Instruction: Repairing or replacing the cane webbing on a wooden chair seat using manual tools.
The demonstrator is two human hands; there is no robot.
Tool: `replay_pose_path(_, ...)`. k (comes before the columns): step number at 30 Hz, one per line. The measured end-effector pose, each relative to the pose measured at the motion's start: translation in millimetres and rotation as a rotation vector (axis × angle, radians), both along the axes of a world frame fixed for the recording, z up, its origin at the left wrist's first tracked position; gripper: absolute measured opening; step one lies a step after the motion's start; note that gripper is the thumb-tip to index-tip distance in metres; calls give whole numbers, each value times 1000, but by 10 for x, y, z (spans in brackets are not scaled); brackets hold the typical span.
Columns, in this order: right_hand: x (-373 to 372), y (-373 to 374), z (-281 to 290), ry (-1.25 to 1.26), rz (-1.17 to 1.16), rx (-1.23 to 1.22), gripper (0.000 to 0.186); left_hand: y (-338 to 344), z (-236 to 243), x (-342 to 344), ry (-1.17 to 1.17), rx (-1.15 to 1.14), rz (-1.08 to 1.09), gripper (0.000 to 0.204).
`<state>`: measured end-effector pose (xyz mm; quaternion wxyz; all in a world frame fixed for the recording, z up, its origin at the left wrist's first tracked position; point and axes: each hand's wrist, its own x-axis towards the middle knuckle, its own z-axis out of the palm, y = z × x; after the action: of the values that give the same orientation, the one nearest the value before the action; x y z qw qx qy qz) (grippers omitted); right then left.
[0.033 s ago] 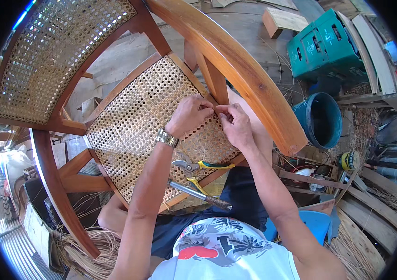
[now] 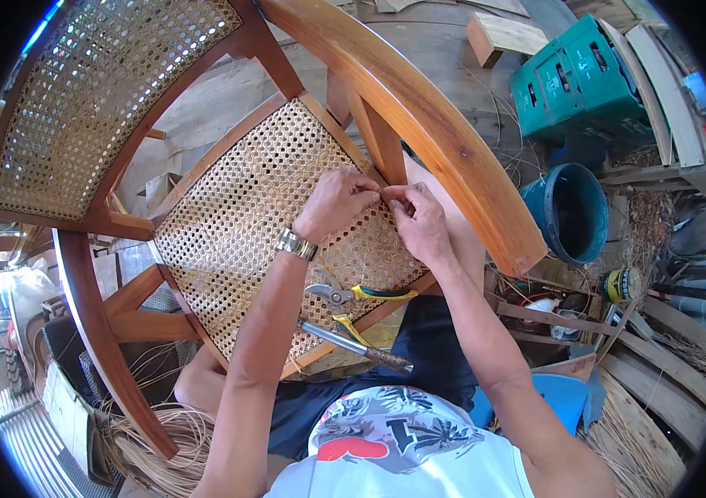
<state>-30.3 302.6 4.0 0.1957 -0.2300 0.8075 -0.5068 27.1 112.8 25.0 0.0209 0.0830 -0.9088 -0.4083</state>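
Observation:
A wooden chair holds a woven cane seat (image 2: 245, 216) and cane back (image 2: 79, 108). My left hand (image 2: 335, 199), with a metal watch at the wrist, is closed at the seat's right edge, fingertips pinched. My right hand (image 2: 422, 220) meets it there, thumb and index finger pinched beside the frame; whatever they grip is too small to make out. Yellow-handled pruning shears (image 2: 378, 295) and a metal rod-like tool (image 2: 345, 340) lie on the lower part of the seat, between my forearms.
The chair's arm (image 2: 419, 116) arches above my right hand. To the right stand green crates (image 2: 569, 83), a dark bucket (image 2: 550, 216), a small tin (image 2: 618, 286) and wooden planks (image 2: 676, 382). Loose cane strands (image 2: 170, 440) are bundled at lower left, and a blue seat (image 2: 552, 398) is beside me.

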Motion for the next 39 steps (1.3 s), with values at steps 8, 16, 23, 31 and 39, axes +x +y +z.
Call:
replay_pose_path(8, -2, -10, -67, 7, -67, -105, 23, -40, -37, 43, 43, 61, -35, 20)
replay_pose_path(16, -68, -22, -165, -81, -18, -206, 19, 23, -47, 62, 46, 98, -13, 20)
replay_pose_path(23, -98, -36, -160, -130, -38, -124, 14, -49, 0, -7, -20, 23, -61, 21)
replay_pose_path(31, -88, -103, -47, -146, -64, -113, 17, -39, 3, 7, -34, 11, -59, 16)
replay_pose_path(39, -34, -162, -143, 16, -108, -2, 15, 221, -226, 103, 259, -167, 99, 9)
